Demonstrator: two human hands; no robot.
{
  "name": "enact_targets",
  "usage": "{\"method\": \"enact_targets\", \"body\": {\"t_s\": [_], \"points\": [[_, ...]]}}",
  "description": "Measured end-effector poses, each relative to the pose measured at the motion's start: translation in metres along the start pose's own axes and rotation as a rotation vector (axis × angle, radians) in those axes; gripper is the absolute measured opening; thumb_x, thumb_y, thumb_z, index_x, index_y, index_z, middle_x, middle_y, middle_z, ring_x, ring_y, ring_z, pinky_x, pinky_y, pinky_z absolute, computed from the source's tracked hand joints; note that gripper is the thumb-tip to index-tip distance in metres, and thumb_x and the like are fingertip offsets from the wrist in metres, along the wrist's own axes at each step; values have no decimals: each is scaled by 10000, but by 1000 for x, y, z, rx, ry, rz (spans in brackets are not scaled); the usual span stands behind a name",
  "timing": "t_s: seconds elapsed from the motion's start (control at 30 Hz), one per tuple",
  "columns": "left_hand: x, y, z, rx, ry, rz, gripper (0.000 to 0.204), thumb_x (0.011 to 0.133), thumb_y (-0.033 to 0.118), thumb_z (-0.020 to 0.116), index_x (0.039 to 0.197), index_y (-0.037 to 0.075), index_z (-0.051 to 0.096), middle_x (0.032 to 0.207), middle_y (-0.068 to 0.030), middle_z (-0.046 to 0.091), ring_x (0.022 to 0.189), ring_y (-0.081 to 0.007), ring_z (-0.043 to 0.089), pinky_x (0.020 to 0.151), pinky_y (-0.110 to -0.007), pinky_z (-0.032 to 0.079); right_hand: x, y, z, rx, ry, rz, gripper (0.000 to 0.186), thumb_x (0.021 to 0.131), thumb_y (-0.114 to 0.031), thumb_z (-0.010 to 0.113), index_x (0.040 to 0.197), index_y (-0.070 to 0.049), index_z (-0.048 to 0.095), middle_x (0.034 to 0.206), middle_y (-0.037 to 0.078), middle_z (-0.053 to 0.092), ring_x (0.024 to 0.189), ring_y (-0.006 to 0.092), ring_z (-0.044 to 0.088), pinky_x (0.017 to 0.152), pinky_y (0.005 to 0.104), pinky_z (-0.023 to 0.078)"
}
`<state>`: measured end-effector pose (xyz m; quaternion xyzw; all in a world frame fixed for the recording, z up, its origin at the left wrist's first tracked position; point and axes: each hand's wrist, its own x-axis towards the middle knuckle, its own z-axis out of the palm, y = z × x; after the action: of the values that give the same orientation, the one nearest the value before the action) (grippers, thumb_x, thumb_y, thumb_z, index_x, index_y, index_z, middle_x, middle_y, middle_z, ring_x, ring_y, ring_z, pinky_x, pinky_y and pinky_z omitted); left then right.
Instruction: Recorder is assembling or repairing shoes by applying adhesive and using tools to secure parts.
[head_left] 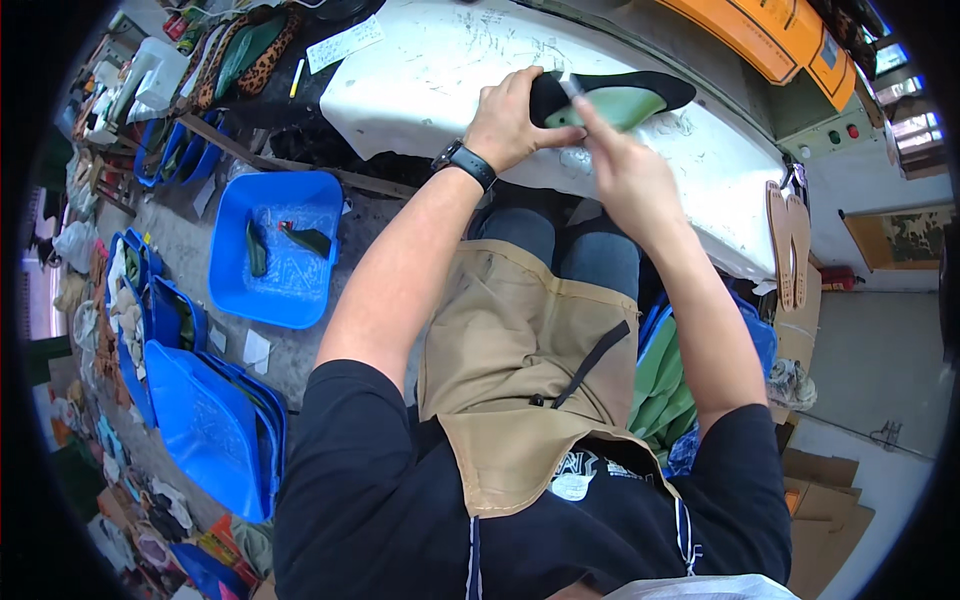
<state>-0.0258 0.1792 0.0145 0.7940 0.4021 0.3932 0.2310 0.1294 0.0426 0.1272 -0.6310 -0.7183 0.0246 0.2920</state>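
At the table's near side, my left hand [505,125] grips the wide end of a shoe insole [628,106], its fingers on the far edge and its thumb on the near edge. The insole has a green face and a black rim; its narrow end points right. My right hand [632,175] is closed over the insole, index finger stretched toward the wide end. A small pale, flat tool [571,88] shows at that fingertip, pressed against the insole. Motion blurs it, and its exact kind cannot be made out.
The white worktable [430,70] bears a written paper slip [345,44]. Left of me, a blue bin [225,250] on the floor holds two dark green insoles; stacked blue bins [200,420] stand nearer. Green pieces [665,385] lie by my right side. Tan insoles [787,240] hang at the table's right end.
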Motion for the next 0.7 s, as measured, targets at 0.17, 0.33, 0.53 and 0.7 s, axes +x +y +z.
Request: {"method": "enact_targets", "body": {"t_s": [0.17,0.33,0.53,0.7], "points": [[-8,10,8,132,110,85,947,742,694,798,1409,66,558,1233,-192,613,1061,-348,595,981,-485,414,-10,28,-22,158,-131,209,460,1049,-169,553,1507,-182,586,901,91,717,678,171,609,593,289,485],[-22,110,40,402,-72,-98,714,882,608,696,1368,94,601,1163,-195,555,938,-340,540,894,-498,398,-55,32,-52,606,55,548,492,1069,-173,488,1561,-163,513,878,95,671,638,126,582,549,249,462],[2,102,101,84,75,120,530,974,412,628,1362,52,633,1403,-294,484,1195,-415,541,1024,-531,413,-90,54,-56,875,174,744,494,1074,-160,484,1568,-145,494,802,60,647,539,76,530,480,192,420],[4,90,118,-265,107,168,444,1018,264,570,1398,41,626,1575,-344,351,1413,-474,429,1165,-500,365,-98,64,-61,920,184,793,498,1070,-151,475,1567,-159,497,813,59,648,536,84,537,473,203,424]]}}
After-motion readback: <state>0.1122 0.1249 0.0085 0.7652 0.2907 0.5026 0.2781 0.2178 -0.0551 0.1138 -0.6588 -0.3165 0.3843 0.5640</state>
